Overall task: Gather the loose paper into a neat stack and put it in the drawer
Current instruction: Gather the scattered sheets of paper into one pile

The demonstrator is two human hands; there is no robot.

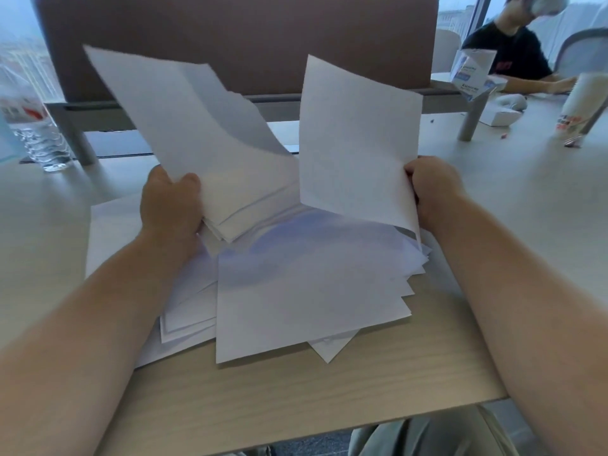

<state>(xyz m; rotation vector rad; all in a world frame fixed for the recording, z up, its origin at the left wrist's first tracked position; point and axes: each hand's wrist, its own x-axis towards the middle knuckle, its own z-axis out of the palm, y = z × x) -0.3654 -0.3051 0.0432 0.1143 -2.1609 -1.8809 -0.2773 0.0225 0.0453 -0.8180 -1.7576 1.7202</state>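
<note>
The left hand (pixel 171 202) is closed on the near corner of a thin bundle of sheets (pixel 197 126), lifted and tipped back so its long axis runs up and away to the left. The right hand (pixel 431 189) pinches the right edge of a single sheet (pixel 358 143), which stands almost upright with its long axis close to vertical. Below them the rest of the paper lies as a fanned pile (pixel 306 291) on the tabletop (pixel 296 399), its sheets skewed at several angles with corners poking out toward the near edge.

The step in hand looks like collecting, and the task seems to be at an early stage (no drawer is in view). To do it well, the person should lay the single sheet flat against the bundle so that long edges match, then keep adding sheets from the pile turned the same way. Once all are together, tapping the long edge and then the short edge on the tabletop should square them. A looser grip during tapping would let the sheets slide into line; a tight pinch at one corner risks creasing them.
</note>
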